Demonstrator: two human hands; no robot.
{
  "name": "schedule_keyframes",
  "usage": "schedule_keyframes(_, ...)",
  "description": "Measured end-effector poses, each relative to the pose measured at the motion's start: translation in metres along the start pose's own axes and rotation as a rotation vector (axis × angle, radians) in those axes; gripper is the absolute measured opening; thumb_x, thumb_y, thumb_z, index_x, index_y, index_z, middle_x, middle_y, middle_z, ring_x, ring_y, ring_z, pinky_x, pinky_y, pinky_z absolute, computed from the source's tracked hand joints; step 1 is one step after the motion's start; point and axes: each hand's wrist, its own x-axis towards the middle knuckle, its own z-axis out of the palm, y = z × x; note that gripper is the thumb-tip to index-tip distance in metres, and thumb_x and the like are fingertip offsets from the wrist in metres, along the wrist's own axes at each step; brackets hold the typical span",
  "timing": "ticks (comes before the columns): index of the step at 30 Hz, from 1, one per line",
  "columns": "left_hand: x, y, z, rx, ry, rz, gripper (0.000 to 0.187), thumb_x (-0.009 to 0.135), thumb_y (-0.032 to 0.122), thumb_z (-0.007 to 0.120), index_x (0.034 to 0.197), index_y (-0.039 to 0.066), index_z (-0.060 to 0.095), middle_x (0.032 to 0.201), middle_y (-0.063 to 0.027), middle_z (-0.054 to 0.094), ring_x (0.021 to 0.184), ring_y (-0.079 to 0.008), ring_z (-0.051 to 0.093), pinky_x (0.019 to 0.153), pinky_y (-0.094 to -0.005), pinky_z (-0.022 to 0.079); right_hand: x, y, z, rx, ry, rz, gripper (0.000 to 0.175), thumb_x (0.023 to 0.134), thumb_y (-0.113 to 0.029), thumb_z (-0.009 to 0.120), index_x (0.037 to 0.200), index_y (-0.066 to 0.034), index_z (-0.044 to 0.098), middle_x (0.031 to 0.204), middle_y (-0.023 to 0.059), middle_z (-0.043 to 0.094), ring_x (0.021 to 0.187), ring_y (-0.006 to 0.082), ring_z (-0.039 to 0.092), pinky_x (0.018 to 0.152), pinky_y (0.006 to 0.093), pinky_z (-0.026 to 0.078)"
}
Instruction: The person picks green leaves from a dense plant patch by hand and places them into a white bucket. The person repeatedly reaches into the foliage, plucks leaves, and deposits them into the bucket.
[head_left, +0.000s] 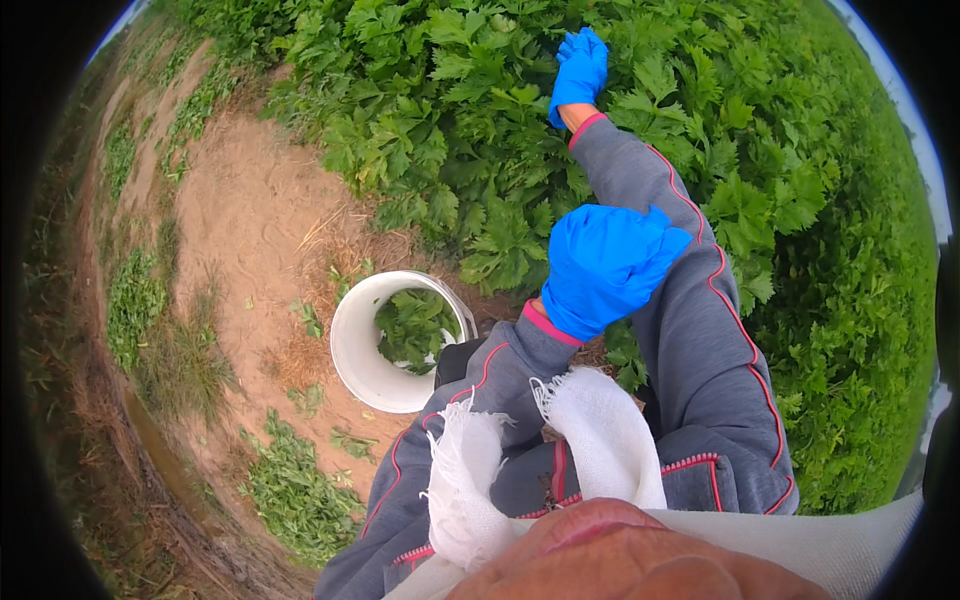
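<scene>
My left hand (607, 270), in a blue disposable glove, is curled up in front of my chest, close to my right forearm. Its palm side is hidden, so whether it holds anything does not show. Farther out, my right hand (580, 71), gloved the same way, is at the leaves of a dense row of celery plants (450, 120). Its fingers are bent, and what they grip, if anything, cannot be made out. A white plastic bucket (360, 345) stands on the ground to the left of my left forearm, with cut green leaves (415, 326) inside.
Bare sandy soil (255, 202) stretches along the left of the row. Piles of cut greens (300, 487) lie at lower left, another heap (135, 307) farther left. Dry straw (300, 360) and grass tufts (187, 360) are near the bucket. A fringed white scarf (472, 487) hangs from my neck.
</scene>
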Motion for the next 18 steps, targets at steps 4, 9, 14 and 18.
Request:
schedule_keyframes(4, 0.004, 0.004, -0.003, 0.002, -0.099, -0.062, 0.005, 0.077, 0.017, 0.07, 0.081, 0.014, 0.068, 0.07, -0.0044, 0.062, 0.061, -0.0233, 0.06, 0.054, -0.034, 0.044, 0.041, 0.034, -0.028, -0.183, -0.163, 0.225, 0.017, 0.092, -0.015, 0.052, 0.104, -0.0061, 0.06, 0.097, 0.0108, 0.063, 0.084, 0.02, 0.061, 0.072, 0.0327, 0.05)
schedule_keyframes(9, 0.006, 0.003, -0.002, 0.002, -0.152, -0.057, 0.004, 0.078, 0.018, 0.069, 0.08, 0.014, 0.068, 0.068, -0.0048, 0.061, 0.059, -0.0231, 0.059, 0.054, -0.0341, 0.044, 0.069, 0.055, -0.053, -1.871, -0.813, -0.046, 0.036, 0.086, -0.037, 0.057, 0.105, -0.008, 0.066, 0.113, 0.014, 0.061, 0.101, 0.0362, 0.059, 0.087, 0.0431, 0.048)
schedule_keyframes(14, 0.005, 0.001, -0.003, 0.015, -0.124, -0.068, 0.004, 0.078, 0.018, 0.069, 0.079, 0.014, 0.068, 0.067, -0.0046, 0.06, 0.058, -0.0234, 0.058, 0.052, -0.0344, 0.043, 0.04, 0.035, -0.017, -1.811, -0.675, 0.055, 0.038, 0.084, -0.036, 0.057, 0.116, -0.016, 0.061, 0.116, 0.0129, 0.06, 0.105, 0.0337, 0.057, 0.089, 0.0467, 0.046)
schedule_keyframes(18, 0.005, 0.003, -0.002, 0.055, -0.153, -0.088, 0.005, 0.078, 0.018, 0.07, 0.079, 0.014, 0.068, 0.068, -0.0047, 0.061, 0.059, -0.0236, 0.059, 0.052, -0.0346, 0.043, 0.034, 0.035, -0.018, -1.644, -0.778, -0.101, 0.042, 0.083, -0.033, 0.056, 0.12, -0.0148, 0.058, 0.123, 0.0127, 0.057, 0.112, 0.0337, 0.054, 0.092, 0.0465, 0.044)
